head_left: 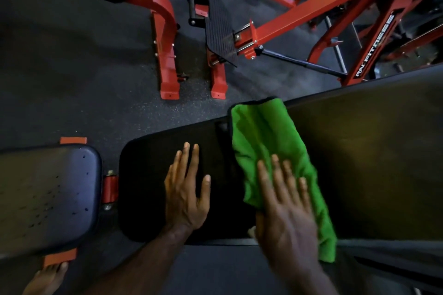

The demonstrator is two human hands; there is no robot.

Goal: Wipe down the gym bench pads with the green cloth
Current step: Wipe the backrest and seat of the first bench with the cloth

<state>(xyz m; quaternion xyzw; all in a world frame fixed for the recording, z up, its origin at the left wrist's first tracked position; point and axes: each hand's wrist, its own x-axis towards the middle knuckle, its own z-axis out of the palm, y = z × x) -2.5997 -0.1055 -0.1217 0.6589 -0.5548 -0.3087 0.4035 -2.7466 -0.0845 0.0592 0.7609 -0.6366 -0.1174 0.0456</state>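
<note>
The green cloth (266, 146) lies spread across the gap between the black seat pad (148, 175) and the long black back pad (374, 163) of the bench. My right hand (285, 201) presses flat on the cloth with straight, spread fingers, slightly blurred. My left hand (185, 189) rests flat on the seat pad to the left of the cloth, fingers straight and holding nothing. The cloth's lower end hangs over the near edge of the bench.
A second dark pad (45, 199) on a red bracket sits at the left. Red machine frames (165, 50) and a black footplate (219, 24) stand on the speckled rubber floor beyond. A bare foot (48, 278) shows at bottom left.
</note>
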